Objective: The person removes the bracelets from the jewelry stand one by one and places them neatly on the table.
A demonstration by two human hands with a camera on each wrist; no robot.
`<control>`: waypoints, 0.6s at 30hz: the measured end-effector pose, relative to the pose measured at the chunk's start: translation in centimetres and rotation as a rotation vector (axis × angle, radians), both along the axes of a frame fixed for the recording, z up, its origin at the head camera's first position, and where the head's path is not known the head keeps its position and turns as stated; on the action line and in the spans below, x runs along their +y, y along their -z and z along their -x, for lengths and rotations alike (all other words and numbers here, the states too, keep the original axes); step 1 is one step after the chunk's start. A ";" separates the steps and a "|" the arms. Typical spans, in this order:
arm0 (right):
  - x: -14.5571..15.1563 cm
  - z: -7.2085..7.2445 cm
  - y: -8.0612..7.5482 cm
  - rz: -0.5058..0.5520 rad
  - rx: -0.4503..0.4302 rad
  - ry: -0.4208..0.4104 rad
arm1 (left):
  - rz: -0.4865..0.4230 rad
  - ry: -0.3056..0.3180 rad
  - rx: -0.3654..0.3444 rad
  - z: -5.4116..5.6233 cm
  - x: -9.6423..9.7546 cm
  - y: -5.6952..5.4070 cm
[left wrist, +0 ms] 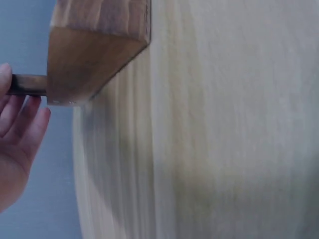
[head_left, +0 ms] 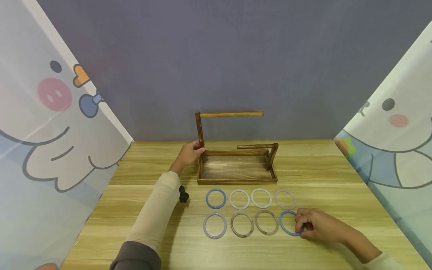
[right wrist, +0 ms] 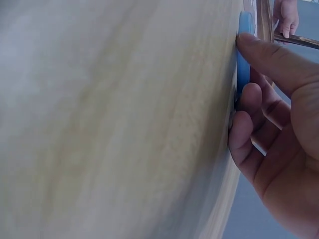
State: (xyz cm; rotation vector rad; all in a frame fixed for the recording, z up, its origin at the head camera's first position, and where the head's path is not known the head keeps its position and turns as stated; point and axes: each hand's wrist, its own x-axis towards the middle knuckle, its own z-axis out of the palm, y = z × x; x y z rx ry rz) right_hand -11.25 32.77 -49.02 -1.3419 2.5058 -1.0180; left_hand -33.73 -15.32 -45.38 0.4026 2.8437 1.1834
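A brown wooden stand [head_left: 236, 182] has a shallow tray base and two posts with horizontal bars. My left hand [head_left: 189, 153] grips its tall left post [head_left: 199, 129] low down; the left wrist view shows thumb and fingers around the post [left wrist: 31, 84]. At the front right, my right hand [head_left: 318, 225] pinches the edge of a blue bangle [head_left: 281, 223]. In the right wrist view, the thumb presses on this bangle [right wrist: 243, 69], which lies close to the tabletop. Beside it, two brownish bangles and a lavender bangle [head_left: 204, 225] form the front row.
Behind lies a second row: a darker blue bangle [head_left: 207, 198], two white ones and a pale pink bangle [head_left: 276, 198]. A small black object [head_left: 183, 195] sits beside my left forearm. A grey wall [head_left: 233, 67] rises behind the table, with cartoon-printed panels on both sides.
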 end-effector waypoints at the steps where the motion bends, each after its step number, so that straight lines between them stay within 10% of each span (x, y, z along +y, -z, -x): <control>1: 0.0 0.0 0.0 0.000 -0.006 0.002 | 0.006 0.001 -0.001 -0.1 0.0 -0.1; 9: -0.3 0.2 -0.6 0.046 -0.121 0.066 | -0.034 -0.076 -0.071 -1.8 -1.6 -0.6; 18: -0.7 2.1 -3.6 0.025 0.128 0.219 | -0.071 -0.179 0.040 -4.2 -3.9 -3.2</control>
